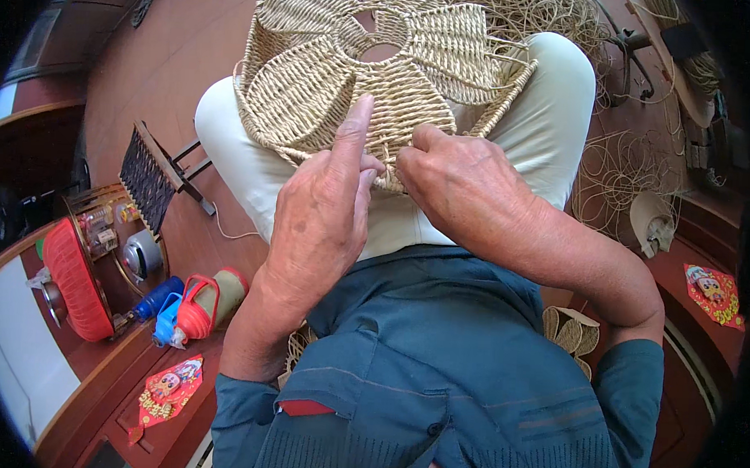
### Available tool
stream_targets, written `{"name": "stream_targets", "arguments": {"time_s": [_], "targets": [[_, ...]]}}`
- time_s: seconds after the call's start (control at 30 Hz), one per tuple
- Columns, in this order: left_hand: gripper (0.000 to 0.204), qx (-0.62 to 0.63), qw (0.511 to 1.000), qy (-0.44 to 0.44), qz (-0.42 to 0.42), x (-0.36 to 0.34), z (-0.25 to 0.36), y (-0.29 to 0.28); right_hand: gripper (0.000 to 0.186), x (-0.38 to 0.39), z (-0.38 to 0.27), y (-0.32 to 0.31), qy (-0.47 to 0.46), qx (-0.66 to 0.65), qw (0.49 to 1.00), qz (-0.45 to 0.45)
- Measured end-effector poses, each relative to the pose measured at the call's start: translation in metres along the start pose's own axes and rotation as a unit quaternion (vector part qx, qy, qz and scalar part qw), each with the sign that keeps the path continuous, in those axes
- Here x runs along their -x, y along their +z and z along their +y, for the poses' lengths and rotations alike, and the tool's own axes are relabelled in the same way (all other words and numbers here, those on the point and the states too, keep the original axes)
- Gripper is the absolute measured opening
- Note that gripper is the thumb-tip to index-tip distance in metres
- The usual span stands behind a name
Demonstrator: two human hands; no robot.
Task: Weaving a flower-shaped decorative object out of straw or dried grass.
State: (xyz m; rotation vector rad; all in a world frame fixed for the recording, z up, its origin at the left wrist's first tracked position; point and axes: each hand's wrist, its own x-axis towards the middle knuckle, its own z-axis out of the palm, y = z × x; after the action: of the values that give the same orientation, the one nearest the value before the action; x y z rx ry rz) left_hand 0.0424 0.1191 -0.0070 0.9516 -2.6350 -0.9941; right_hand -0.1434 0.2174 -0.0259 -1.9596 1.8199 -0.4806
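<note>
Both hands are working the near rim of the woven petal piece lying across the lap. Left hand is pinching the rim, forefinger sticking up toward 12. Right hand is closing fingertips on the strand beside it. Mid-weave, I'd say; next tuck needs tension. Loose cord is piling at 2.

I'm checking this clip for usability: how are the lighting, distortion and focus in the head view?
Head view: even daylight, soft shadows, no harsh glare; strong fisheye bending and dark vignette at the rim; left hand, right hand and woven flower-shaped piece are sharp, edge clutter softer.
</note>
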Motion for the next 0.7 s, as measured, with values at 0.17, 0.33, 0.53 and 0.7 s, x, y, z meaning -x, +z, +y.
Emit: {"name": "stream_targets", "arguments": {"time_s": [0.17, 0.33, 0.53, 0.7], "targets": [[0.067, 0.018, 1.000, -0.017, 0.010, 0.002, 0.000, 0.005, 0.016, 0.000, 0.002, -0.001, 0.003, -0.021, 1.000, -0.010], [0.061, 0.078, 0.995, -0.066, -0.001, -0.007, -0.003, 0.005, 0.014, -0.002, 0.002, 0.002, 0.012, -0.022, 1.000, 0.006], [0.050, 0.050, 0.998, -0.039, 0.009, -0.013, -0.010, 0.010, 0.012, 0.000, -0.003, 0.003, 0.027, -0.036, 0.999, 0.029], [0.046, -0.162, 0.958, 0.159, 0.177, -0.015, -0.019, 0.032, 0.010, -0.003, -0.005, 0.004, 0.039, -0.006, 0.999, 0.018]]}}
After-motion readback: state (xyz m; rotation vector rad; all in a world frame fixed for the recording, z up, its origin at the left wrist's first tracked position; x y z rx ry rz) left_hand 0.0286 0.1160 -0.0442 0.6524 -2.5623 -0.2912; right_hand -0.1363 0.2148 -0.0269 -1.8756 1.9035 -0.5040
